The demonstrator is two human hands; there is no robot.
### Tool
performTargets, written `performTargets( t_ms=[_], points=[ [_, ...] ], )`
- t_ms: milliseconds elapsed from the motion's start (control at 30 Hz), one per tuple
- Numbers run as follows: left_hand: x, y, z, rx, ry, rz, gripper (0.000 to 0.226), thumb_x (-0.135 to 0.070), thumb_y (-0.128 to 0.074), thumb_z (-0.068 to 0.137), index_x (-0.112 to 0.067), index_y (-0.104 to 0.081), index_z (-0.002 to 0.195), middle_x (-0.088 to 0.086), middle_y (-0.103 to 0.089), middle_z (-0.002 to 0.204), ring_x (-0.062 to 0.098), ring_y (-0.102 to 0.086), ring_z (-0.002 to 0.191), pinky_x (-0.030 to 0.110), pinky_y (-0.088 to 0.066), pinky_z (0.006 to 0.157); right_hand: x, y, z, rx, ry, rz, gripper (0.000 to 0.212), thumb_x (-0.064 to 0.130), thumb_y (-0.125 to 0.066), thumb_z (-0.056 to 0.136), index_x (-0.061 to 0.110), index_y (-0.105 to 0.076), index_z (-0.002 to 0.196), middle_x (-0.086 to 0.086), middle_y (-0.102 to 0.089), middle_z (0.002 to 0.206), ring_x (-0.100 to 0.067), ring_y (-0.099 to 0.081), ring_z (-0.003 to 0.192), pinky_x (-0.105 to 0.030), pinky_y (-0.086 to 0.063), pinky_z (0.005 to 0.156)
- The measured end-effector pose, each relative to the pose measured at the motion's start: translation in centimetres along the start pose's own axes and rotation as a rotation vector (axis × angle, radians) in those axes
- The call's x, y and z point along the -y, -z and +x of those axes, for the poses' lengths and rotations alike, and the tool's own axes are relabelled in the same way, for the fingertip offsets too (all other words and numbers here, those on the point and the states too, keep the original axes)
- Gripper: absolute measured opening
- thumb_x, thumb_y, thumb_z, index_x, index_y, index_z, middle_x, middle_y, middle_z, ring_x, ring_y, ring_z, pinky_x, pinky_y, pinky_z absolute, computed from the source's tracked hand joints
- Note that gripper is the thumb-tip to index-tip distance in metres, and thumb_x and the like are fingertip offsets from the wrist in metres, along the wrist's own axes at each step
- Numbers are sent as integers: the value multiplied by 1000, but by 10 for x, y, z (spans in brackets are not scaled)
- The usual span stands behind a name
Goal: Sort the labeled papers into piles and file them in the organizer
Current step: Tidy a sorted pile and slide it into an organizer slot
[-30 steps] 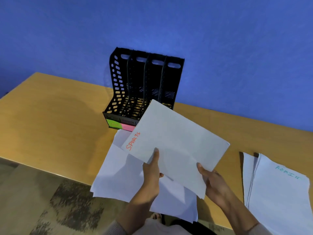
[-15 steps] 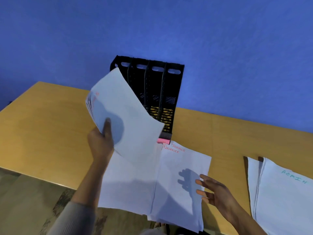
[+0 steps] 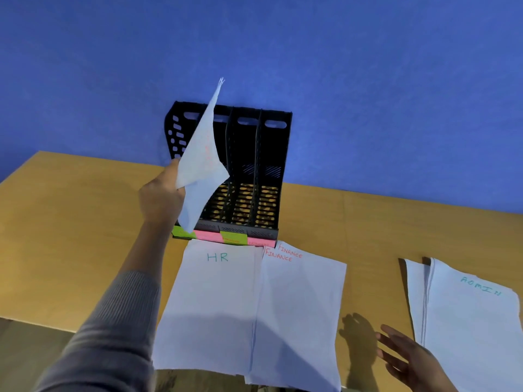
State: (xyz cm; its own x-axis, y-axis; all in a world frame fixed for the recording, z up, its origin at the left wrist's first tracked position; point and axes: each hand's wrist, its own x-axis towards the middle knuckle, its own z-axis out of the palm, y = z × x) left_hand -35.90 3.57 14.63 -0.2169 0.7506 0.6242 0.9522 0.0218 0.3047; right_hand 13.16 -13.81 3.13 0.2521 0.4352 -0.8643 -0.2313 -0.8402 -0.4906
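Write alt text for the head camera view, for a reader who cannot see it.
A person's left hand holds white papers upright at the left slots of a black organizer on a wooden table. Three piles lie flat nearer the viewer, labelled HR, FINANCE and ADMIN; the open right hand hovers between the last two.

Left sleeve [image 3: 113, 321] grey, ribbed knit, right hand [image 3: 410, 360] ungloved

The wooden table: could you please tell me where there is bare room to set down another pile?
Widest: the tan wooden table left of the white HR pile. Also the strip between the white FINANCE pile and the white ADMIN pile, where the right hand hovers, and right of the black plastic organizer. Crowded: directly before the organizer, where both piles reach it.
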Motion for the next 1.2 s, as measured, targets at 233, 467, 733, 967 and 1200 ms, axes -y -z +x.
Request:
performTargets(
  t_ms=[233,467,733,967,1200],
  points=[
    [-6,-18,15,-130,-146,16,36,3,-49,83,-6,-70,110,4,-42,47,18,-30,38,20,-23,41,-1,3,-4,-51,-35,28,20,32,-54,97,19,-68,102,-5,-72,101,-34,-64,94,-49,-39,105],
    [-15,-35,24,-77,-154,42,39,3,-47,80,-4,-68,112,11,-49,51,22,-39,38,25,-35,39,-4,2,0,-55,-45,39,21,35,-59,95,18,-68,104,-8,-71,104,-33,-62,97,-49,-42,99],
    [0,-89,4,219,279,-94,29,-7,-44,98,-7,-44,127,20,-63,102,40,-62,88,46,-52,67,-10,-2,5,-27,-66,24,22,36,-60,94,19,-66,106,-7,-70,105,-32,-60,97,-47,-41,93],
    [8,-120,-29,189,452,-325,31,-11,-34,103,-5,-43,132,28,-61,92,45,-60,90,45,-48,68,-12,-6,7,26,-65,23,26,35,-55,97,16,-63,113,-9,-66,112,-34,-57,104,-50,-39,102],
    [0,-122,-17,-36,619,-576,43,-39,-29,103,-11,-51,127,2,-62,87,-2,-52,65,11,-38,64,-13,-11,8,46,-25,-25,25,33,-55,97,16,-64,113,-10,-68,112,-32,-60,100,-48,-43,97]
  ],
)
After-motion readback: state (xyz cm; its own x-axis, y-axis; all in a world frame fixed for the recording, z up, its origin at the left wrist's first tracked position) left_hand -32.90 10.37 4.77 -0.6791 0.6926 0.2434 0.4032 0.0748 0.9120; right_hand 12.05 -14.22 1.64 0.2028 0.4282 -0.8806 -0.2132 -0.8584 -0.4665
